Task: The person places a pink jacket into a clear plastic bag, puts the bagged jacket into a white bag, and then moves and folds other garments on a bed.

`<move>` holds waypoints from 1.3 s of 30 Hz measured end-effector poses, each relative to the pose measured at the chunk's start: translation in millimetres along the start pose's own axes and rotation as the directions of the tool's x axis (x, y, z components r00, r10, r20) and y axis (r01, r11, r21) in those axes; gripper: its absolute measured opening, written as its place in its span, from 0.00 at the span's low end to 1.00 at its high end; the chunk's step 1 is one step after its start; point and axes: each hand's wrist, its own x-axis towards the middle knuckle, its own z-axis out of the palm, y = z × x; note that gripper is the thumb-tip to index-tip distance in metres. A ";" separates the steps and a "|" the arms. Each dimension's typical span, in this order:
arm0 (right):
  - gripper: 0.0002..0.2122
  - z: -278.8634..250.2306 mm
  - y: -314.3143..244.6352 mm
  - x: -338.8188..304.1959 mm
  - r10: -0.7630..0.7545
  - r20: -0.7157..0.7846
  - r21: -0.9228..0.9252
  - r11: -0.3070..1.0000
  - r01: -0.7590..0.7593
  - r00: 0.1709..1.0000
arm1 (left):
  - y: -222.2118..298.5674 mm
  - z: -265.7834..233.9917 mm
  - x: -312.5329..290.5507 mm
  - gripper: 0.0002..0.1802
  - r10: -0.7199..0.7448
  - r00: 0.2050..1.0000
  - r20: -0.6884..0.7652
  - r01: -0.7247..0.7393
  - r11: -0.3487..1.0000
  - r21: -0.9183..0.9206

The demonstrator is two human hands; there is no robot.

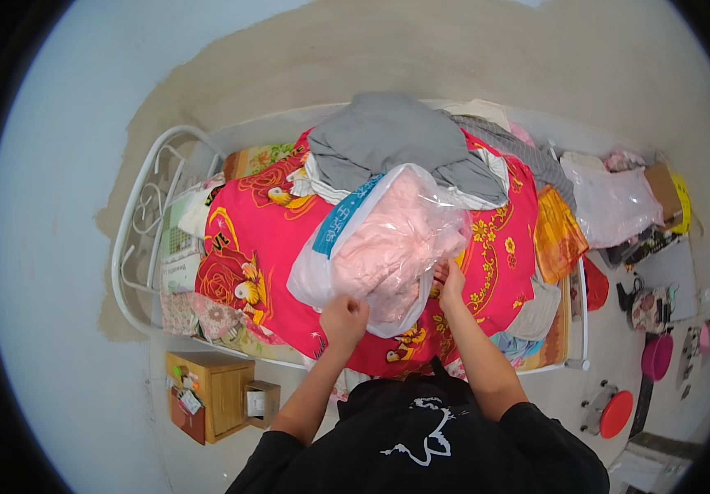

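Directions are read from the bag as the clock centre. The plastic bag [305,276] lay on the bed, bulging and roughly oval, with a clear, glossy, wrinkled front and a milky white side toward 9 o'clock. Through the film showed a soft pink fabric bundle [381,243], gathered into fine creases.

My left hand [345,321] was at 7 o'clock, its fingers curled together at the bag's lower edge; I cannot tell whether film was pinched between them. My right hand [450,282] was at 4 o'clock, its fingers partly bent against the bag's side; I cannot tell whether they were clamped on it.

Beneath the bag was a red bed cover [503,284] with gold floral scrolls, roses and birds. At 12 o'clock lay a crumpled, matte grey cloth [388,136]. At 3 o'clock lay a shiny orange cloth [558,230]. At 9 o'clock stood the tubular white metal bed frame [124,235], bent into curves and scrolls. At 8 o'clock stood a wood-grained cabinet [227,399] with an open cardboard box [264,399] beside it. At 4 o'clock was a round red stool [616,413].

Labelling: the bag carried a blue printed band [347,214] with white characters, slanting at 10 o'clock.
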 end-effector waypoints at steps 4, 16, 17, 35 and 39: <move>0.09 -24.0 40.6 -0.6 -0.129 -0.214 -0.446 0.895 0.021 0.968 | 10.7 26.2 74.6 0.13 0.384 0.855 -0.350 -0.315 0.919 0.238; 0.07 15.1 -16.6 -32.8 -0.359 0.055 -0.418 0.839 0.348 0.932 | -37.4 47.2 138.5 0.14 0.080 0.980 0.183 -0.094 0.993 0.070; 0.09 19.1 -21.9 -36.5 -0.337 0.077 -0.451 0.827 0.334 0.938 | -37.1 43.1 137.6 0.14 0.061 0.982 0.179 -0.063 0.998 0.006; 0.07 2.9 -25.1 -44.6 -0.190 0.105 -0.532 0.819 0.216 0.976 | -59.1 90.3 161.2 0.15 -0.225 0.952 0.206 0.263 0.948 -0.180; 0.06 -9.5 -30.3 -42.9 -0.147 0.136 -0.461 0.866 0.194 0.980 | -58.2 103.8 170.4 0.15 -0.265 0.950 0.163 0.299 0.922 -0.244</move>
